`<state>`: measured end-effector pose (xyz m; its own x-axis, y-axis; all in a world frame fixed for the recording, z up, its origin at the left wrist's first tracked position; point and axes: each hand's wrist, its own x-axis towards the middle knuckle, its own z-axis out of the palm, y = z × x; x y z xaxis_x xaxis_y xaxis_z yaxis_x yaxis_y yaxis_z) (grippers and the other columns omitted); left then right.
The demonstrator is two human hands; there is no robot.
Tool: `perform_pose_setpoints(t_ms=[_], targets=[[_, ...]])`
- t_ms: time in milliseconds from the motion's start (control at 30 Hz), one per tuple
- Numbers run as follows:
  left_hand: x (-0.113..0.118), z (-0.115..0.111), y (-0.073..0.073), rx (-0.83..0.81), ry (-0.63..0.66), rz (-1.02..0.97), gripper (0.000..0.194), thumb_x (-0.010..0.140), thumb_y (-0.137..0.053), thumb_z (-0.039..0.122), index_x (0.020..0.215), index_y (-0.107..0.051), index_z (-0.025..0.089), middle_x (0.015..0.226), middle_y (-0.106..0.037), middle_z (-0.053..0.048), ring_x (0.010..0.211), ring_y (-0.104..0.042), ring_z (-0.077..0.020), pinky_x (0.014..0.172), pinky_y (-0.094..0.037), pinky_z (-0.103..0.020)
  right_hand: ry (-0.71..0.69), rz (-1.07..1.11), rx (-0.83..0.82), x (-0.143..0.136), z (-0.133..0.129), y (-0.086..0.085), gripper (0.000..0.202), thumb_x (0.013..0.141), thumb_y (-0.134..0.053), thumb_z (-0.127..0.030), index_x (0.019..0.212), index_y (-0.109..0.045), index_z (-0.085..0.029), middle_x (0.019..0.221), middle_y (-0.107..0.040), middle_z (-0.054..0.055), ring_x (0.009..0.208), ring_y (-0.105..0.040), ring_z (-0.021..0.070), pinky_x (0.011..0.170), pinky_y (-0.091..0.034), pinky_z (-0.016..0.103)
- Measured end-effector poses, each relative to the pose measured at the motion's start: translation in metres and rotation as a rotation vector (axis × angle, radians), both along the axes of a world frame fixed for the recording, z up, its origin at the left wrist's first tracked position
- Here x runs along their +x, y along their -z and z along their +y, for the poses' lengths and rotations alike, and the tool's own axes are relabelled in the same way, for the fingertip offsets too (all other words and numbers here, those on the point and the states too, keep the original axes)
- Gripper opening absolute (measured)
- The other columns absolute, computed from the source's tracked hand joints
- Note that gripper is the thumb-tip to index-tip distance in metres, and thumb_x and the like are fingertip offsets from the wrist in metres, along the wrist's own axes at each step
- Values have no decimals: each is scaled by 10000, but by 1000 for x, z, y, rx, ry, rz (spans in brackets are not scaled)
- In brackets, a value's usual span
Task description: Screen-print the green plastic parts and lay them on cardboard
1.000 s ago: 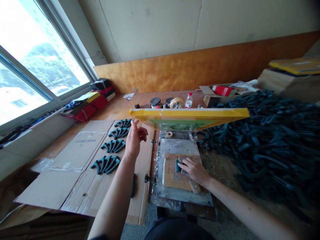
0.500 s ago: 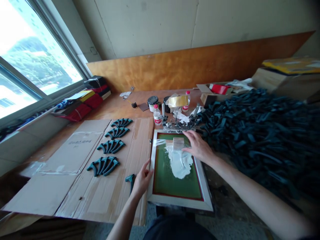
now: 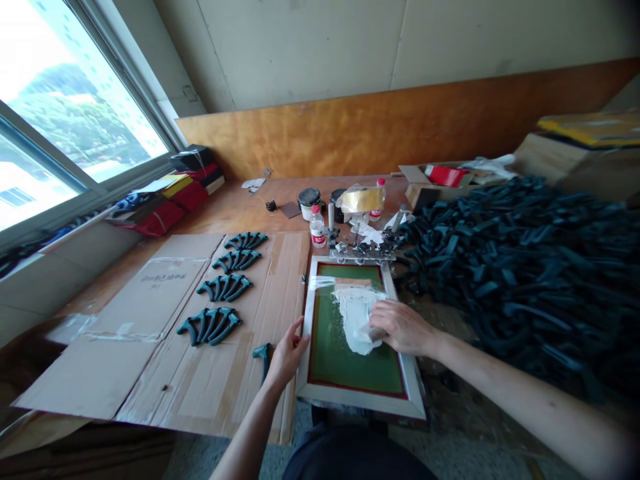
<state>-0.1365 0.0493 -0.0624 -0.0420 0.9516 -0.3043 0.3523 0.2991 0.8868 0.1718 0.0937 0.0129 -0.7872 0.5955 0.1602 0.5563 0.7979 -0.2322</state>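
Note:
A screen printing frame [image 3: 413,393] with pale bars and green mesh [image 3: 327,353] lies flat before me. White ink [image 3: 357,320] is smeared over the upper middle of the mesh. My right hand [image 3: 403,327] is closed at the ink's right edge, around what looks like a small squeegee [image 3: 376,335], mostly hidden by the fingers. My left hand [image 3: 289,353] holds the frame's left bar between thumb and fingers. Beside that hand, a dark green curved handle-like piece [image 3: 261,353] lies on the cardboard [image 3: 200,387], partly covered by it. Metal clamps [image 3: 363,250] stand at the frame's far end.
Several fanned rows of green pieces [image 3: 213,327] lie on the cardboard at left. A large heap of such pieces [image 3: 510,267] fills the right. Behind the frame stand bottles [image 3: 317,228], a lidded tub [image 3: 309,203] and a tape roll [image 3: 360,200]. Cartons [image 3: 575,160] are at back right.
My right hand has come down from the mesh's upper right towards me, its fingers now closed. The block seen on the ink's top has left that spot. My left hand keeps its place.

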Motion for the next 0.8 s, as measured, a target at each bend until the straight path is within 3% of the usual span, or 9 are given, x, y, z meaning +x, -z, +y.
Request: perform_pose_setpoints(t_ms=[67,133,200,300,333,467,600,700,800], targets=[[1,0,-3,2,1,-24,681,811,-553,503,1390,-441,164,645,-540,43,579,-476,-109,545,-356,-213,47,80,120,-2,-6,10,165,838,-493,-88,831,-639,-167,831,-627,67,860,-530,210,775,-415,340],[1,-1,-4,3,0,-39,694,806,-559,511,1393,-436,162,626,-524,51,561,-459,-103,531,-341,-209,-2,149,224,-1,-16,21,226,857,-446,-78,913,-655,-142,899,-642,98,913,-532,220,821,-422,357],[1,-1,-5,-3,-7,-42,704,797,-571,516,1390,-442,160,610,-511,56,548,-444,-98,518,-327,-209,-58,165,210,1,-21,25,211,857,-466,-94,932,-657,-146,911,-648,94,920,-537,219,851,-422,365],[1,-2,-12,-18,-22,-69,732,774,-598,532,1392,-442,173,587,-484,69,517,-410,-88,493,-305,-205,37,130,81,-2,-4,13,107,847,-602,-194,941,-653,-187,874,-648,55,880,-549,211,833,-433,352],[1,-2,-18,-27,-26,-93,750,763,-611,539,1398,-434,180,576,-471,76,502,-397,-83,483,-297,-202,106,118,60,-6,8,5,171,834,-647,-225,1003,-648,-199,883,-650,47,876,-555,210,823,-439,345],[2,-1,-62,-58,-45,-252,815,737,-647,558,1424,-393,202,572,-481,79,487,-426,-84,469,-318,-193,406,69,140,-10,60,-31,569,823,-691,-336,1345,-488,-234,920,-664,49,863,-584,223,776,-459,329],[6,12,-120,16,-123,-354,607,775,-581,608,1157,-642,140,668,-600,7,590,-541,-117,529,-411,-209,695,220,217,31,86,-53,474,916,-513,-480,1319,-512,-231,896,-663,55,802,-608,216,679,-445,294],[16,38,-157,215,-163,-419,548,801,-537,612,1037,-669,135,793,-674,-44,671,-606,-149,558,-451,-228,913,295,97,65,80,-37,395,958,-377,-463,1104,-617,-186,806,-651,55,687,-600,201,596,-417,283],[27,72,-186,408,-166,-450,471,836,-501,576,1029,-639,169,939,-695,-72,836,-643,-181,606,-489,-240,824,194,-61,64,51,7,383,901,-464,-522,799,-637,-196,723,-625,43,655,-589,198,572,-407,278]])
